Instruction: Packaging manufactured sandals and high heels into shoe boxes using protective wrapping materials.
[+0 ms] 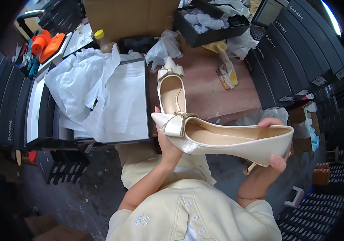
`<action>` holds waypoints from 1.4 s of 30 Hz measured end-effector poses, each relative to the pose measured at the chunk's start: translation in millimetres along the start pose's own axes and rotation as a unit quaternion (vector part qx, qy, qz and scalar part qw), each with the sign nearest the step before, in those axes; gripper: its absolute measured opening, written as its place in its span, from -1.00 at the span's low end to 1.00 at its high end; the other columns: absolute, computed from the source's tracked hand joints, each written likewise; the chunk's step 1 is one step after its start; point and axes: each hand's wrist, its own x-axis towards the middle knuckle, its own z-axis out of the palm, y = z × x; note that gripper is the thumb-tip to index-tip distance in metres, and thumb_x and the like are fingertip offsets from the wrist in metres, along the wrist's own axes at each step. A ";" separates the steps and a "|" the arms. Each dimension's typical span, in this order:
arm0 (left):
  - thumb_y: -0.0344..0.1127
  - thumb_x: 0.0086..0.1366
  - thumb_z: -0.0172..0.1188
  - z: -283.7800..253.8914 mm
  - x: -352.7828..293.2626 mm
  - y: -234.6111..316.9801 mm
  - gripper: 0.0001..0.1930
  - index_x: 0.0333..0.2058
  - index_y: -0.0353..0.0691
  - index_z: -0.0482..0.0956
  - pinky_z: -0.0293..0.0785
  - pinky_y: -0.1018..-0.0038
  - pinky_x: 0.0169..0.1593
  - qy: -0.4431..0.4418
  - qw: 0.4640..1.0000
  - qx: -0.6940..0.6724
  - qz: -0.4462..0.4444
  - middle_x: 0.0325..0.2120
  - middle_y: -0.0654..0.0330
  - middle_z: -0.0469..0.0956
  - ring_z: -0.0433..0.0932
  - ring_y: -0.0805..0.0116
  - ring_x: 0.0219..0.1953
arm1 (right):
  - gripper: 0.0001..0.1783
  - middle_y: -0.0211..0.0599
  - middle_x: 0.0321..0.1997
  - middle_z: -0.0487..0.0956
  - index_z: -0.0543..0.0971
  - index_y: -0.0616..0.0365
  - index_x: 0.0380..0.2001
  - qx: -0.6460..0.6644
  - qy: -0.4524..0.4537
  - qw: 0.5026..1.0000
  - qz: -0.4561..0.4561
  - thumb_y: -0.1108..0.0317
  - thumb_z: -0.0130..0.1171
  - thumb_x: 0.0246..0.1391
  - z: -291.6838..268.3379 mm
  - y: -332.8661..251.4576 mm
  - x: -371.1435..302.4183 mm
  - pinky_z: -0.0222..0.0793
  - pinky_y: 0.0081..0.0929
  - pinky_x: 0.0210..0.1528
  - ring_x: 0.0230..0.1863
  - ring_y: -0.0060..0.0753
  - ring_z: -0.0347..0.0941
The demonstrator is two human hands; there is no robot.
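Two cream satin high-heeled shoes with pointed toes and bows edged in gold-coloured trim are in my hands. My right hand (277, 160) grips the nearer shoe (228, 146) around its heel end, thumb on the outer side and fingers over the far rim. This shoe lies sideways, toe to the left, its thin gold heel below. The farther shoe (160, 90) points away, toe to the far side. My left hand (169, 145) is closed at its heel end, a fingertip showing beside it. The nearer shoe's toe crosses in front and hides most of the left fingers.
An open black shoebox (147, 100) with white tissue paper (85, 76) sits at the left. Black shoeboxes (296, 52) stack at the right. Another open box (208, 36) with crumpled paper is at the back. A yellow-capped bottle (104, 42) stands at the far left.
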 end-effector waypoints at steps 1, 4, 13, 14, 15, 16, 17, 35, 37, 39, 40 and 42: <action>-0.30 0.00 0.35 0.7 -0.7 0.3 0.00 0.27 -0.36 -0.17 -0.08 0.33 0.31 -0.001 1.000 0.009 0.000 0.31 -0.03 -0.19 0.00 0.16 0.29 | -0.19 -0.17 -0.37 0.45 0.48 0.38 -0.31 0.002 0.006 1.000 -0.005 -0.07 0.20 -0.68 -0.3 0.5 0.3 0.29 -0.60 -0.39 -0.38 -0.40 0.41; -0.32 0.03 0.33 -0.2 0.5 5.3 -0.02 0.28 -0.36 -0.18 -0.09 0.33 0.31 -0.008 0.998 0.058 0.020 0.31 -0.01 -0.18 -0.01 0.17 0.30 | -0.19 -0.18 -0.38 0.45 0.49 0.37 -0.31 0.008 0.010 1.000 -0.009 -0.07 0.21 -0.69 -1.9 2.9 2.7 0.29 -0.61 -0.39 -0.39 -0.40 0.41; -0.40 0.06 0.29 -1.3 6.7 10.3 -0.08 0.28 -0.35 -0.14 0.00 0.41 0.26 0.011 0.998 0.058 0.003 0.23 0.05 0.07 0.13 0.30 0.23 | -0.22 -0.19 -0.37 0.47 0.48 0.39 -0.33 0.048 0.019 0.998 0.043 -0.01 0.24 -0.70 2.9 6.3 13.0 0.32 -0.60 -0.35 -0.36 -0.41 0.44; -0.43 0.05 0.29 -6.6 7.0 5.2 -0.12 0.26 -0.37 -0.07 0.09 0.43 0.21 0.004 0.998 0.059 -0.035 0.16 0.07 0.19 0.23 0.32 0.16 | -0.22 -0.19 -0.37 0.47 0.48 0.40 -0.33 0.054 0.018 0.997 0.043 0.00 0.24 -0.70 3.0 8.4 15.7 0.32 -0.60 -0.34 -0.36 -0.41 0.44; -0.44 0.05 0.27 -10.4 5.5 0.6 -0.15 0.26 -0.37 -0.05 0.11 0.44 0.21 0.013 0.998 0.056 -0.031 0.15 0.06 0.20 0.24 0.32 0.15 | -0.22 -0.19 -0.37 0.47 0.48 0.40 -0.33 0.060 0.016 0.997 0.043 0.01 0.25 -0.71 2.1 10.9 18.4 0.32 -0.60 -0.33 -0.35 -0.41 0.44; -0.44 0.05 0.25 -14.9 3.4 -2.3 -0.17 0.25 -0.38 -0.03 0.12 0.44 0.20 0.028 0.998 0.054 -0.023 0.14 0.05 0.22 0.26 0.32 0.14 | -0.24 -0.17 -0.37 0.48 0.47 0.38 -0.31 0.053 0.001 0.999 -0.001 -0.06 0.20 -0.58 -0.4 21.3 22.2 0.37 -0.58 -0.43 -0.41 -0.39 0.46; -0.45 0.05 0.24 -14.7 5.8 -2.0 -0.19 0.25 -0.39 -0.01 0.14 0.45 0.19 0.041 0.998 0.046 -0.013 0.13 0.04 0.23 0.27 0.31 0.13 | -0.26 -0.16 -0.37 0.48 0.47 0.37 -0.29 0.106 0.019 0.993 0.043 -0.09 0.16 -0.50 -3.4 27.4 24.7 0.38 -0.56 -0.49 -0.45 -0.38 0.47; 0.12 -0.02 0.23 -16.4 37.0 12.6 -0.35 -0.03 -0.19 0.41 0.43 0.75 -0.44 -0.133 0.527 -0.759 -0.357 -0.27 0.08 0.40 0.50 0.61 -0.49 | -0.16 0.07 0.18 0.31 0.29 0.22 0.15 0.767 -0.023 0.557 0.318 -0.14 0.15 -0.10 38.3 143.3 2.0 0.51 -0.64 -0.29 -0.36 -0.49 0.50; -0.03 0.08 0.16 -16.6 39.0 11.4 -0.46 -0.05 -0.27 0.39 0.44 0.78 -0.50 -0.140 0.534 -0.753 -0.358 -0.32 0.06 0.42 0.50 0.62 -0.55 | -0.12 0.05 0.10 0.40 0.31 0.23 0.13 0.752 -0.013 0.568 0.334 -0.19 0.15 -0.15 39.0 145.0 0.1 0.46 -0.69 -0.40 -0.44 -0.50 0.48; -0.25 0.18 0.08 -16.8 37.2 9.1 -0.51 0.05 -0.37 0.29 0.49 0.77 -0.52 -0.150 0.530 -0.758 -0.350 -0.36 0.04 0.43 0.55 0.56 -0.56 | -0.11 0.03 0.05 0.45 0.33 0.24 0.11 0.748 -0.023 0.569 0.340 -0.21 0.15 -0.18 38.3 150.7 -2.8 0.44 -0.70 -0.46 -0.48 -0.50 0.47; -0.31 0.21 0.04 -16.6 37.1 7.7 -0.52 0.07 -0.41 0.26 0.50 0.77 -0.53 -0.151 0.526 -0.760 -0.350 -0.38 0.04 0.44 0.56 0.54 -0.57 | -0.14 0.10 0.06 0.39 0.35 0.28 0.09 0.765 -0.040 0.554 0.326 -0.23 -0.03 -0.13 38.1 151.9 -0.6 0.43 -0.59 -0.44 -0.47 -0.44 0.47; -0.37 0.25 -0.01 -18.0 35.2 3.9 -0.56 0.08 -0.46 0.25 0.50 0.77 -0.55 -0.149 0.520 -0.764 -0.353 -0.40 0.03 0.44 0.57 0.53 -0.58 | -0.16 0.12 0.03 0.41 0.39 0.30 0.03 0.766 -0.058 0.552 0.325 -0.22 -0.04 -0.14 38.3 155.5 1.5 0.43 -0.59 -0.45 -0.52 -0.42 0.46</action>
